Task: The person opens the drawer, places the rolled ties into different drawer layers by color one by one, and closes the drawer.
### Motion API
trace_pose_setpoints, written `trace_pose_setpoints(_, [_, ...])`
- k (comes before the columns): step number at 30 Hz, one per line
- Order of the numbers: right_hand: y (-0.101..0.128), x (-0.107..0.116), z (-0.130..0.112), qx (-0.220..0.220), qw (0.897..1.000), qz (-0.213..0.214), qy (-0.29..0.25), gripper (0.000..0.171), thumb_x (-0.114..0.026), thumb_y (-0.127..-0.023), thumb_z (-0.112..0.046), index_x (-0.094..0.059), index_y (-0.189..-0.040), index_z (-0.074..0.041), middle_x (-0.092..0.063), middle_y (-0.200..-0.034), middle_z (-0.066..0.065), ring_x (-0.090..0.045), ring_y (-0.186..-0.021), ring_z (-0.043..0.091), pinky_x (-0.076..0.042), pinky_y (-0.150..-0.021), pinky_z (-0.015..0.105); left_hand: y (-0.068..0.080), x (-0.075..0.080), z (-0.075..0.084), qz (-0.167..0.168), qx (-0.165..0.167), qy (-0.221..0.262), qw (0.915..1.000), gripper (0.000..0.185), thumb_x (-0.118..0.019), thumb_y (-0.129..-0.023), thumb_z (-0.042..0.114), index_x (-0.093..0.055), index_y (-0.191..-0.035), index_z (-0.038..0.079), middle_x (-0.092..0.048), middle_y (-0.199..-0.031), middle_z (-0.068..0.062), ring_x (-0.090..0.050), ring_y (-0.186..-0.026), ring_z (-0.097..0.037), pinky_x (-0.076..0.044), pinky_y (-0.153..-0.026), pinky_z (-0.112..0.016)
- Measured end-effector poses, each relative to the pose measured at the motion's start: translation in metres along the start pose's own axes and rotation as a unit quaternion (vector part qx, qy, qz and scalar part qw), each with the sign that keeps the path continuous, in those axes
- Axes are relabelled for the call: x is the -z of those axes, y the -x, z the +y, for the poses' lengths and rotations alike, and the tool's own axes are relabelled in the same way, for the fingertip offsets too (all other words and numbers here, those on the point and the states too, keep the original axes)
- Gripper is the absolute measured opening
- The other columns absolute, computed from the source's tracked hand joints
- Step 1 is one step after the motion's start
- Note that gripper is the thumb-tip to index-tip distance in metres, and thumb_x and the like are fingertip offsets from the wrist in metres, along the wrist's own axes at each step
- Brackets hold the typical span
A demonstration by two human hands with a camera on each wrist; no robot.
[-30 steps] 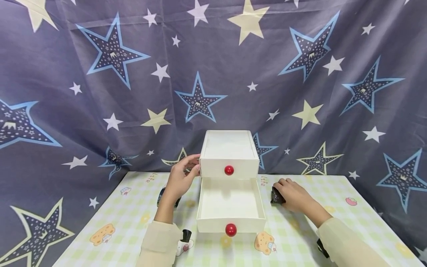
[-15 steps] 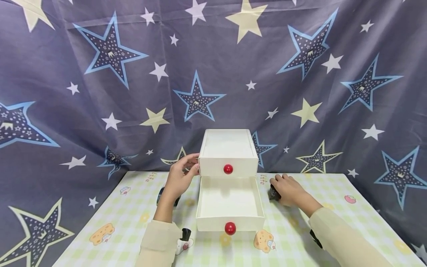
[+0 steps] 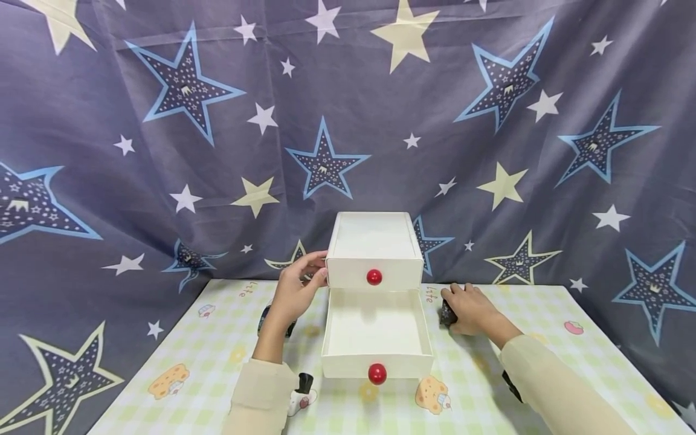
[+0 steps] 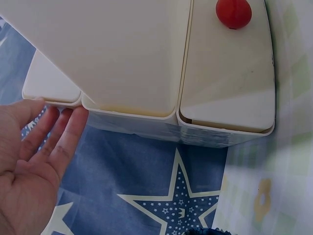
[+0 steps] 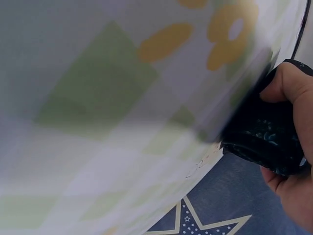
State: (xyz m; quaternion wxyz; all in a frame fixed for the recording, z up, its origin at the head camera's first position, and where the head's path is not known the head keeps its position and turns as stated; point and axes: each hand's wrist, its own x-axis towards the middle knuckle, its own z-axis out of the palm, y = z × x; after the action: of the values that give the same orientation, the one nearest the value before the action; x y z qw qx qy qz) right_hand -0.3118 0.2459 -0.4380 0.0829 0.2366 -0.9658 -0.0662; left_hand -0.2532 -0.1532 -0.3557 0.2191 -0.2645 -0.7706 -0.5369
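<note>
A white drawer cabinet [image 3: 375, 234] with red knobs stands on the table, its middle drawer [image 3: 377, 365] pulled out and bare inside. My left hand [image 3: 296, 290] touches the cabinet's left side near the top drawer [image 3: 348, 275]. In the left wrist view its fingertips [image 4: 78, 115] lie straight against the edge, and the closed bottom drawer [image 4: 230, 73] shows as well. To the right of the cabinet, my right hand [image 3: 472, 309] grips a small black patterned object [image 3: 448, 314] low over the cloth. Thumb and fingers wrap this dark, rounded thing [image 5: 266, 129]; its kind is unclear.
A dark blue patterned item [image 3: 263, 320] lies behind my left wrist. A checked cloth [image 3: 206, 362] with printed flowers and bears covers the table. Behind it hangs a starry curtain [image 3: 375, 109]. Black wrist gear [image 3: 512, 386] sits at my right sleeve.
My right hand has shifted slightly left and away from me with the black patterned object, which has turned a little. The left hand and the drawers stay in place.
</note>
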Motion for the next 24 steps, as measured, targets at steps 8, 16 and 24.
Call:
trace_pose_setpoints(8, [0.001,-0.001,0.004,-0.006,1.0,0.023,-0.016,0.062,-0.089,-0.069,-0.031,-0.057,-0.117,-0.007,-0.057,-0.103,0.015,-0.054,-0.084,0.037,-0.05,-0.078,0.054,-0.003,-0.001,-0.01,0.004,-0.003,-0.01,0.9999,0.037,-0.063,-0.098,-0.006,-0.061,-0.135,-0.005,-0.067,-0.111,-0.022,-0.07,-0.09,-0.038,-0.061,-0.071,-0.027])
trace_pose_setpoints(16, [0.004,0.01,0.005,-0.009,0.999,0.043,-0.016,0.067,-0.09,-0.075,-0.036,-0.056,-0.124,-0.005,-0.057,-0.107,0.015,-0.051,-0.085,0.035,-0.047,-0.078,0.053,-0.006,-0.002,-0.037,0.008,-0.004,-0.015,0.9998,0.039,-0.065,-0.1,0.003,-0.061,-0.138,0.005,-0.068,-0.114,-0.016,-0.072,-0.089,-0.032,-0.061,-0.069,-0.029])
trace_pose_setpoints(24, [0.007,0.027,0.011,0.023,0.996,0.086,0.019,0.063,-0.093,-0.07,-0.035,-0.056,-0.114,-0.008,-0.056,-0.102,0.014,-0.05,-0.079,0.034,-0.048,-0.072,0.052,-0.005,-0.001,-0.038,0.008,-0.011,-0.014,0.9998,0.036,-0.067,-0.1,0.009,-0.065,-0.136,0.013,-0.069,-0.109,-0.008,-0.072,-0.087,-0.022,-0.062,-0.07,-0.034])
